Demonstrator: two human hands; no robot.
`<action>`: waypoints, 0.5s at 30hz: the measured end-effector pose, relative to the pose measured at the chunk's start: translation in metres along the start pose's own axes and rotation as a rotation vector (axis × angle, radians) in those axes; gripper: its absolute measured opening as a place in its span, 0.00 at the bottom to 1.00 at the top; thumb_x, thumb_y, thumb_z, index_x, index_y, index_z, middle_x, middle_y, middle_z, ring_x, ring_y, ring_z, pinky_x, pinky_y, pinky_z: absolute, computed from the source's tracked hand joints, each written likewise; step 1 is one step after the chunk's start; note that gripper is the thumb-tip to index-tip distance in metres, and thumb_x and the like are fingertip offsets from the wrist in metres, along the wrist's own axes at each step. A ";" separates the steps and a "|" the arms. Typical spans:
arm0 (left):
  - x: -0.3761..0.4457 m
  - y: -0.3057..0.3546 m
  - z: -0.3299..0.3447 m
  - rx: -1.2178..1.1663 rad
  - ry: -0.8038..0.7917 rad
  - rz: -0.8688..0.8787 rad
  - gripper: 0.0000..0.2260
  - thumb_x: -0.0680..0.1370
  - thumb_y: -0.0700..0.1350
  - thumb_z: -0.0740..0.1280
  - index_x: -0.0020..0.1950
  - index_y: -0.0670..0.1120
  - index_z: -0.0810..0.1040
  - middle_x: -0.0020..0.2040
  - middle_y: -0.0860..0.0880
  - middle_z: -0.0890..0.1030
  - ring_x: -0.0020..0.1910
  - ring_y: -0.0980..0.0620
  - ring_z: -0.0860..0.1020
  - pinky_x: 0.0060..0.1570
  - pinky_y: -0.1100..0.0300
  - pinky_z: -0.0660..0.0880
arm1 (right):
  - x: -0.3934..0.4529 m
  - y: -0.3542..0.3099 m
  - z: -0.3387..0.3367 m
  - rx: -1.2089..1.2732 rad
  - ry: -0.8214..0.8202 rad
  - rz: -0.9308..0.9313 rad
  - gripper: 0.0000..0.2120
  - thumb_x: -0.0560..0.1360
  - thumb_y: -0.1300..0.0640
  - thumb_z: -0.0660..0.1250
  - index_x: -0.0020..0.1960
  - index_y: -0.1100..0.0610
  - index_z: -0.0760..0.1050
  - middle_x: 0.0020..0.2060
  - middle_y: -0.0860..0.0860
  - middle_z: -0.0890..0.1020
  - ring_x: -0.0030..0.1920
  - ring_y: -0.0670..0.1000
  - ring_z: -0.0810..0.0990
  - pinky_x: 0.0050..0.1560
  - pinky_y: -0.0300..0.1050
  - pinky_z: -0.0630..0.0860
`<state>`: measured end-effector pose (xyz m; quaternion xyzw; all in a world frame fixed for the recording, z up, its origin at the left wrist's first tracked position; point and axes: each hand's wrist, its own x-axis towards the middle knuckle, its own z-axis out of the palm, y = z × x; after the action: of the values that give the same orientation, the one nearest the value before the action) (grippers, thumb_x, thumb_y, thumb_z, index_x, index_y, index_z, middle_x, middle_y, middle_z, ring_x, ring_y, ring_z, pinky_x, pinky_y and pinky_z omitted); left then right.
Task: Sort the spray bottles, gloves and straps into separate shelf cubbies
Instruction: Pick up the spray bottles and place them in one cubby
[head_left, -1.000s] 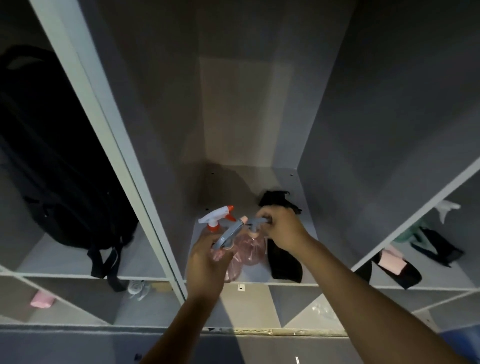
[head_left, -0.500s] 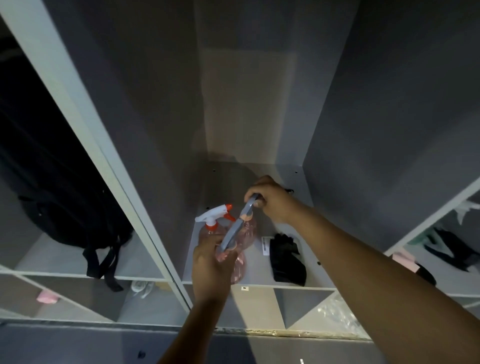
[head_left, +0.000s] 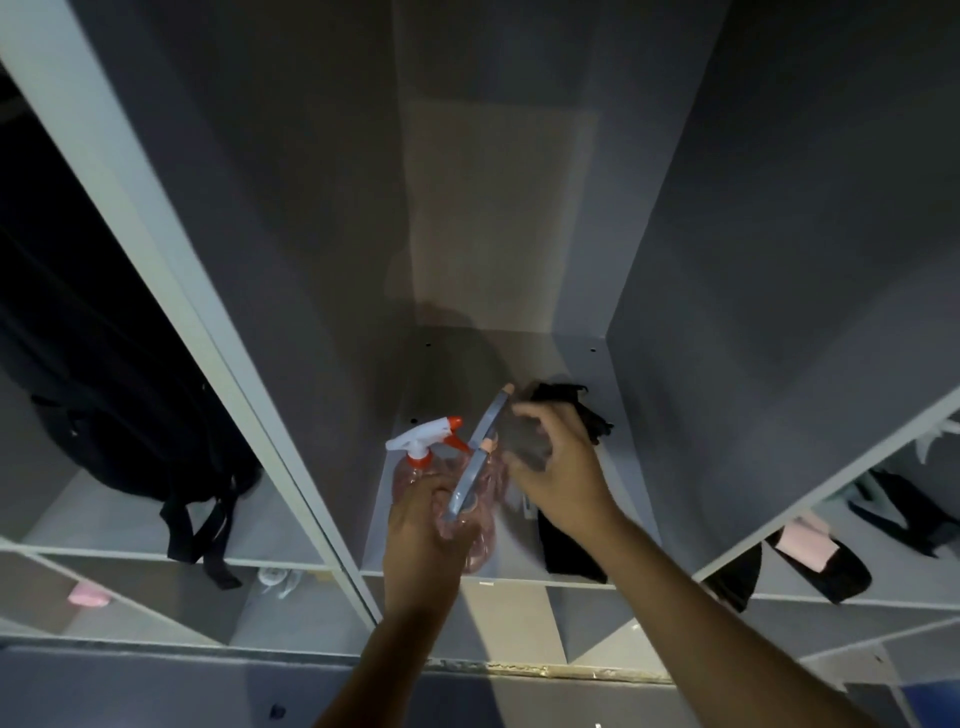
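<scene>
Your right hand (head_left: 558, 475) has let go of the grey strap (head_left: 475, 457) and drawn back, fingers now loosely spread and holding nothing. The tall middle cubby (head_left: 498, 364) has clear room above and behind. A black backpack (head_left: 130, 426) fills the left cubby. Black gloves (head_left: 569, 553) lie along the right wall, reaching the shelf's front edge. Your left hand (head_left: 423, 540) is closed on a pink spray bottle (head_left: 480, 519) beside an orange-tipped spray bottle (head_left: 423, 444), the strap slanting over them. No writing is readable.
</scene>
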<state>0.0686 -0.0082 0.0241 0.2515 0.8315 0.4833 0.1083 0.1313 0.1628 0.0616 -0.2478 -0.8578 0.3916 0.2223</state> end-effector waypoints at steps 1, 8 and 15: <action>-0.005 0.001 -0.006 0.030 -0.008 0.030 0.20 0.72 0.48 0.76 0.59 0.59 0.73 0.56 0.59 0.77 0.56 0.60 0.76 0.55 0.64 0.76 | -0.016 -0.003 0.001 0.031 0.027 0.019 0.21 0.71 0.54 0.76 0.61 0.42 0.74 0.59 0.43 0.73 0.59 0.44 0.75 0.55 0.37 0.77; 0.014 0.024 -0.063 0.331 0.072 0.282 0.12 0.78 0.43 0.68 0.60 0.52 0.77 0.57 0.53 0.76 0.55 0.54 0.76 0.54 0.60 0.74 | -0.072 -0.030 0.033 0.221 0.160 0.099 0.24 0.68 0.52 0.80 0.60 0.45 0.76 0.54 0.41 0.78 0.54 0.38 0.77 0.48 0.28 0.75; 0.084 0.050 -0.056 0.666 -0.231 0.332 0.24 0.76 0.42 0.69 0.71 0.55 0.69 0.67 0.50 0.73 0.65 0.47 0.72 0.61 0.52 0.74 | -0.065 -0.034 0.059 0.303 0.137 0.154 0.40 0.65 0.47 0.81 0.72 0.44 0.66 0.65 0.38 0.73 0.65 0.40 0.73 0.57 0.27 0.72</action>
<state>-0.0106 0.0137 0.1007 0.4566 0.8734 0.1662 0.0338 0.1397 0.0716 0.0407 -0.3027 -0.7503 0.5144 0.2842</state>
